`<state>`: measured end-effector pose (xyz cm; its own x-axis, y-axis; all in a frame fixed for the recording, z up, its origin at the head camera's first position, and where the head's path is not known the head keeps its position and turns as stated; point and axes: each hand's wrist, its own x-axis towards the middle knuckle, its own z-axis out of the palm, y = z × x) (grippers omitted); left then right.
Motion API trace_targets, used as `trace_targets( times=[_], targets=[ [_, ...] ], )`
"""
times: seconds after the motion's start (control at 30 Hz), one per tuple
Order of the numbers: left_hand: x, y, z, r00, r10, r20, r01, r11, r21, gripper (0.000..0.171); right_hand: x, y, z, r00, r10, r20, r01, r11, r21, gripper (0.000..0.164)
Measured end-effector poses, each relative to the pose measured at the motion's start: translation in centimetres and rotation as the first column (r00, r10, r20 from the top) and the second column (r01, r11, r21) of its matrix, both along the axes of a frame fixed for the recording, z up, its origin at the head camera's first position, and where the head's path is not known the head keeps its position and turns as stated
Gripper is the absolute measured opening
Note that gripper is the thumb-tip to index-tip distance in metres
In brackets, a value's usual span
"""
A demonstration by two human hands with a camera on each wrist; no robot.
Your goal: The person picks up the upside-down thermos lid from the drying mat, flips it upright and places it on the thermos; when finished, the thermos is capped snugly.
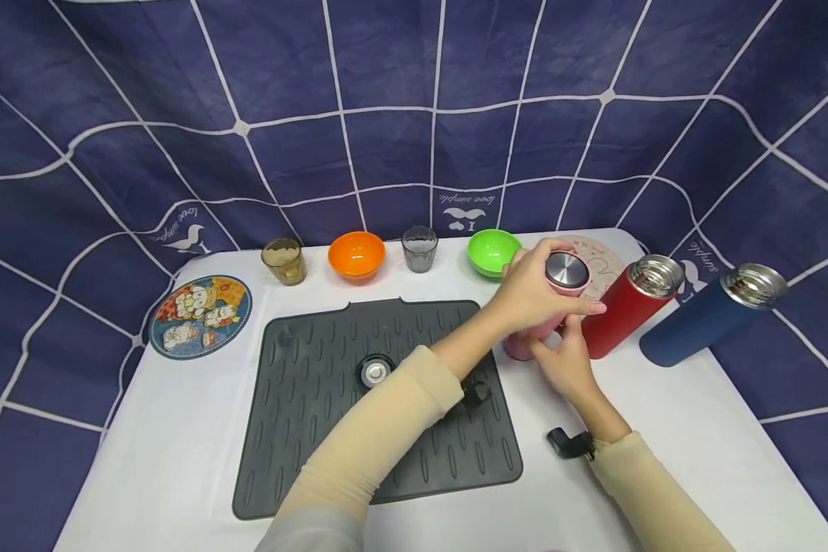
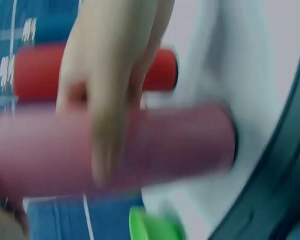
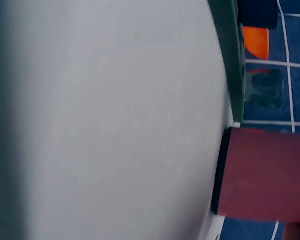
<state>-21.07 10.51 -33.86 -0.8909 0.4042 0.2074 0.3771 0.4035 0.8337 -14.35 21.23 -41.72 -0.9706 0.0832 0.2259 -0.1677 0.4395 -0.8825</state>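
A pink thermos [image 1: 541, 330] stands on the white table just right of the grey mat, with a silver-topped lid [image 1: 567, 270] on it. My left hand [image 1: 534, 291] grips its upper end, the thumb across the near side and fingers behind. Lower down, my right hand [image 1: 564, 356] holds the body, and in the left wrist view its finger lies across the pink thermos [image 2: 180, 150]. The right wrist view shows the base of the thermos [image 3: 265, 175]. To the right lean a red thermos [image 1: 624, 307] and a blue thermos [image 1: 711, 318], both with uncovered steel mouths.
On the grey mat [image 1: 303, 429] lies a round black-and-silver lid [image 1: 376, 372]. Along the back are a brown glass [image 1: 284, 262], an orange bowl [image 1: 356, 257], a clear glass [image 1: 419, 249] and a green bowl [image 1: 490, 253]. Round patterned mats [image 1: 200, 316] lie at both back corners.
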Motion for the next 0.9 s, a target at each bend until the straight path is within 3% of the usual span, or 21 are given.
trace_targets(
  times=[0.1, 0.23, 0.3, 0.37, 0.5, 0.57, 0.63, 0.7, 0.73, 0.8, 0.9],
  targets=[
    [1.0, 1.4, -0.5, 0.988, 0.149, -0.046, -0.145, 0.986, 0.081, 0.081, -0.2, -0.4, 0.1, 0.998, -0.038, -0.049, 0.034, 0.996, -0.079, 0.07],
    [1.1, 2.0, -1.1, 0.966, 0.231, -0.12, -0.215, 0.968, 0.132, 0.07, -0.7, -1.3, 0.4, 0.988, -0.113, -0.105, 0.1, 0.988, -0.114, 0.069],
    [0.9, 1.8, -1.2, 0.966, 0.218, -0.138, -0.203, 0.972, 0.115, 0.067, -0.8, -1.7, 0.6, 0.982, -0.154, -0.105, 0.144, 0.985, -0.099, 0.066],
    [0.4, 1.4, -1.2, 0.976, 0.171, -0.133, -0.159, 0.982, 0.098, 0.063, -1.2, -1.5, -0.2, 0.979, -0.183, -0.092, 0.177, 0.982, -0.063, 0.068],
    [-0.9, 0.6, -1.2, 0.998, -0.006, -0.064, 0.013, 0.994, 0.109, 0.059, -2.3, -0.3, -2.1, 0.982, -0.169, -0.082, 0.169, 0.986, -0.009, 0.072],
    [-1.7, 0.3, -1.2, 0.993, -0.118, -0.018, 0.12, 0.983, 0.142, 0.06, -2.7, 0.2, -2.7, 0.985, -0.152, -0.084, 0.153, 0.988, 0.002, 0.072],
    [-2.4, 0.0, -1.1, 0.975, -0.219, 0.029, 0.21, 0.961, 0.181, 0.06, -2.8, 0.3, -2.7, 0.987, -0.139, -0.076, 0.139, 0.99, 0.006, 0.07],
    [-2.7, -0.2, -1.0, 0.959, -0.277, 0.057, 0.261, 0.945, 0.198, 0.06, -2.8, 0.2, -2.5, 0.991, -0.118, -0.06, 0.118, 0.993, -0.015, 0.069],
    [-2.7, -0.2, -1.0, 0.957, -0.282, 0.062, 0.265, 0.943, 0.2, 0.06, -2.7, 0.1, -2.2, 0.993, -0.109, -0.055, 0.107, 0.994, -0.035, 0.068],
    [-2.3, -0.2, -1.0, 0.971, -0.234, 0.046, 0.221, 0.956, 0.19, 0.061, -2.4, -0.3, -1.6, 0.994, -0.084, -0.062, 0.079, 0.993, -0.085, 0.069],
    [-0.9, 0.5, -1.1, 0.998, -0.066, 0.014, 0.062, 0.978, 0.197, 0.07, -1.9, -0.8, -0.6, 0.991, -0.084, -0.104, 0.069, 0.988, -0.137, 0.066]
  ],
)
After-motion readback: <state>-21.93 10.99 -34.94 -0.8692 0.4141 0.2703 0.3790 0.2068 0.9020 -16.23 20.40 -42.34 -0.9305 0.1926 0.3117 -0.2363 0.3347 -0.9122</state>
